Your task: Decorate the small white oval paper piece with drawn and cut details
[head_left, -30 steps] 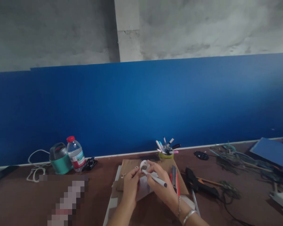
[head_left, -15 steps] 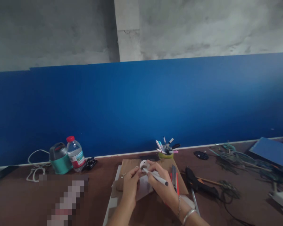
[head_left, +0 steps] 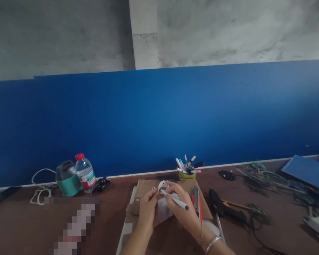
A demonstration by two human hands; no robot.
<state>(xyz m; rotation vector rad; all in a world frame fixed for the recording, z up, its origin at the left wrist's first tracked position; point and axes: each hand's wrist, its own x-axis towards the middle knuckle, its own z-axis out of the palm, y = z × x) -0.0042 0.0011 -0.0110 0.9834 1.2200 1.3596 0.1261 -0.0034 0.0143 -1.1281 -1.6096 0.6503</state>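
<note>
Near the bottom centre, my left hand (head_left: 149,205) pinches the left edge of a small round white piece (head_left: 163,184) with dark marks on it. My right hand (head_left: 183,205) is closed round a white pen with a dark end (head_left: 180,203), its tip at the white piece. The fingertips of my right hand also touch that piece's right side. Below the hands lies a white sheet (head_left: 162,212) on brown cardboard (head_left: 145,185). A bracelet and a bangle are on my right wrist.
Behind the hands stands a green pen cup (head_left: 186,175). A red and grey cutter (head_left: 196,202) and a black glue gun (head_left: 225,209) lie to the right, with tangled wires (head_left: 266,179) beyond. A bottle (head_left: 85,175) and a teal container (head_left: 69,184) stand at the left.
Both hands hold the same things in almost the same place. The pen in my right hand has shifted very slightly to the left.
</note>
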